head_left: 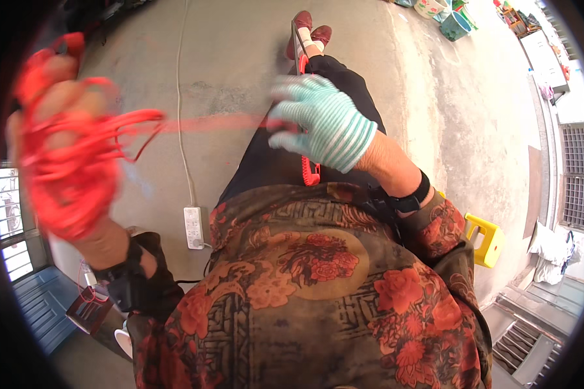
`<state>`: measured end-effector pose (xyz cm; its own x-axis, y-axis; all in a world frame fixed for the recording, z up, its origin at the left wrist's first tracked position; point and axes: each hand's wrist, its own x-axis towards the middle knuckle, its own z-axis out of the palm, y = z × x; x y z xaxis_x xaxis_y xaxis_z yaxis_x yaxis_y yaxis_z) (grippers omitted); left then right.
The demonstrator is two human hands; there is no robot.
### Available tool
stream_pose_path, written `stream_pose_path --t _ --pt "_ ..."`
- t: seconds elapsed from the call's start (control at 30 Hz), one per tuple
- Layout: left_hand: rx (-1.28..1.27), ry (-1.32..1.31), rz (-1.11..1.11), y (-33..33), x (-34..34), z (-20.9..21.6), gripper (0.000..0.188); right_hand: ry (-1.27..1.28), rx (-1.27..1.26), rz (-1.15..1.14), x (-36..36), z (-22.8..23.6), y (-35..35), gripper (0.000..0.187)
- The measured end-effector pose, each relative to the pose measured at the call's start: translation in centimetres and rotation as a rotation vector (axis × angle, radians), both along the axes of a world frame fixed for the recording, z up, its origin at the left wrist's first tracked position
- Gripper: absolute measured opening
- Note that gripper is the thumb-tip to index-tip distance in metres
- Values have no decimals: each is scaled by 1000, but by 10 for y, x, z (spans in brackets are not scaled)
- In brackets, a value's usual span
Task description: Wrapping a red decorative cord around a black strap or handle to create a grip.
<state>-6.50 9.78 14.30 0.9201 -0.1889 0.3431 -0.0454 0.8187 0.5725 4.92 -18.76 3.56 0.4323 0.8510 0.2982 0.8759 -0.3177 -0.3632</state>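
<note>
Smeared by motion, my left hand (61, 97) is raised at the far left with a large tangle of red cord (71, 168) looped around it. A blurred red strand stretches from this bundle across to my right hand (324, 123), which wears a teal-and-white striped glove. The glove's fingers close around the strand, though blur softens their tips. Beneath the right hand, a thin dark metal frame (296, 42) with red cord wound on it (310, 172) lies along my lap and legs. The glove hides its middle part.
A white power strip (193, 227) with its cable lies on the concrete floor at left. To my right stands a yellow plastic stool (483, 240). Buckets (455, 26) are at the far right. A blue slatted panel (36, 308) sits at the lower left.
</note>
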Motion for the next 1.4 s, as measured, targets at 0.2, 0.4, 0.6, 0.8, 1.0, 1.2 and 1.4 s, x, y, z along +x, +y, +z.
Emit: stream_pose_path --t 0.2,0.4,0.6,0.8,1.0,1.2,1.4 --pt "342 189 798 24 -7 -9 45 1341 623 5 -12 19 -49 31" --pt "888 434 259 -67 27 -121 43 1507 726 -10 -54 23 -85 47" --pt "1445 226 224 -134 34 -168 52 1390 592 -30 -85 43 -109 50" --pt "1082 355 235 -120 35 -178 56 1270 862 -219 -54 27 -109 44" --pt "854 390 553 -67 27 -149 34 427 147 -719 -9 -34 -96 26" --pt "1898 -460 596 -80 28 -154 13 717 183 -306 -25 -56 -55 24" --pt "1105 236 110 -120 45 -181 20 416 -115 -326 -23 -62 -58 35"
